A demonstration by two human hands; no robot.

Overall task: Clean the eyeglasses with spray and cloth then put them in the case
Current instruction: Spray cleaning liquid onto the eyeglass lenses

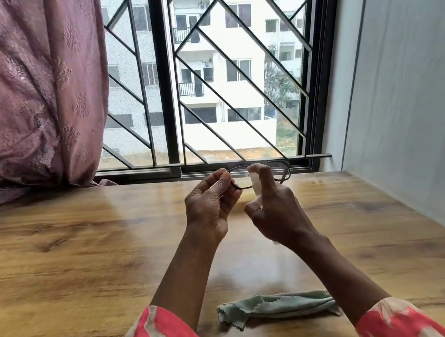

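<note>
Above the table's far edge, by the window: eyeglasses (pixel 259 173), pinched at one rim by your left hand (pixel 212 207). Spray bottle (pixel 254 182), grasped in your right hand (pixel 274 212), aimed at the lenses. Step: spraying. Next: green cloth (pixel 276 306) at the near edge. Case: unseen.

Spray bottle (pixel 255 183) mostly behind fingers (pixel 267 179)

A single head-worn wide-angle view looks forward and down from close above the desk (pixel 57 263). It faces the barred window (pixel 202 71) straight ahead.
</note>
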